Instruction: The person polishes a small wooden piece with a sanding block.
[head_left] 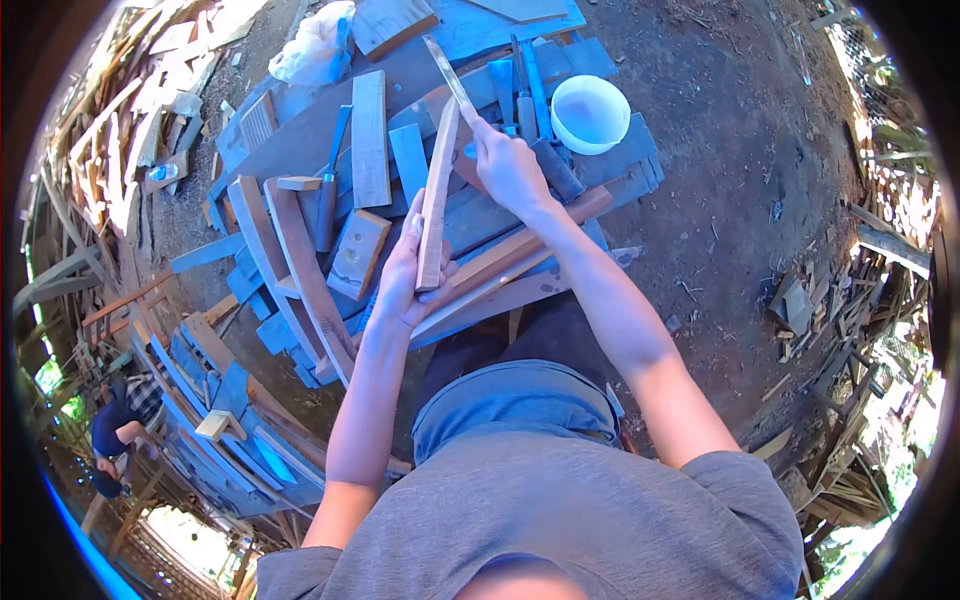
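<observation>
Head view: your left hand (pixel 402 268) has its fingers wrapped around the lower part of a wooden strip (pixel 435 205), held at a tilt above the bench (pixel 640 160). Your right hand (pixel 510 168) is closed around the handle end of a long flat blade (pixel 449 77); its tip points up-left, beside the strip's far end, can't tell if touching. Containers: white tub (pixel 591 148) sits on the bench, right of your right hand, open side up, pale inside visible, contents unclear. Crumpled whitish bag (pixel 316 48) lies at the far left, contents can't tell. Long-handled tools (pixel 527 92) lie just left of the tub.
</observation>
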